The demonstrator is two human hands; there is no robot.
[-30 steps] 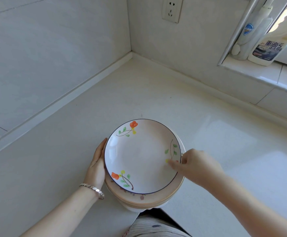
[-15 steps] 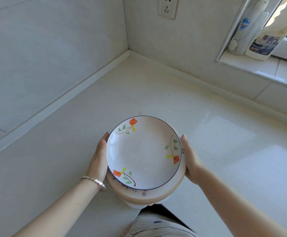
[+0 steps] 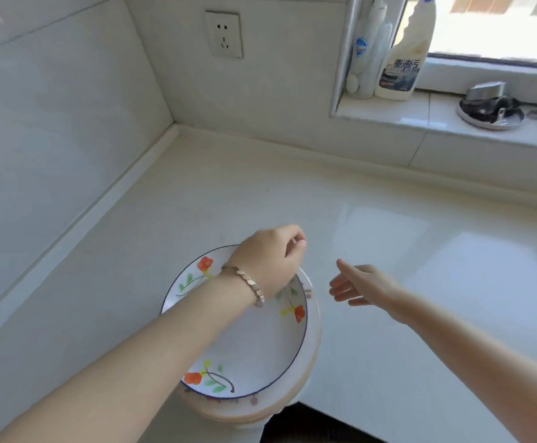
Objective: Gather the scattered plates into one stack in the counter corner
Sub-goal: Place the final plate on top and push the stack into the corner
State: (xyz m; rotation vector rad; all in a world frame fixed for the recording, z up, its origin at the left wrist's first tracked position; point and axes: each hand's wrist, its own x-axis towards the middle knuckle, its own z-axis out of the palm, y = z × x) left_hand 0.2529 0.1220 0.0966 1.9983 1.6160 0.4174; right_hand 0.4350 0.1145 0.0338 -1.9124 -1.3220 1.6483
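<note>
I read the left hand (image 3: pixel 270 254) knuckles-up over the far rim of the stack (image 3: pixel 260 417), its fingers (image 3: pixel 296 241) curled under. The rim there is hidden behind the hand, so I can't tell whether it grips the top plate (image 3: pixel 251 346) or only hovers. A bracelet (image 3: pixel 248 284) sits on that wrist, above the plate's bowl. The right hand (image 3: pixel 360 286) is just right of the stack, clear of it, fingers straight and loosely spread, holding nothing.

The stack stands on the counter (image 3: pixel 388 238) at its near edge, the flowered plate on top, plainer rims showing beneath. The corner (image 3: pixel 177 129) lies well beyond the stack, up and left. Farther past the stack I see a wall socket (image 3: pixel 224 34). Far right of it are two bottles (image 3: pixel 401 59) on the sill (image 3: pixel 420 115), with a dish (image 3: pixel 489 111) of metal bits.
</note>
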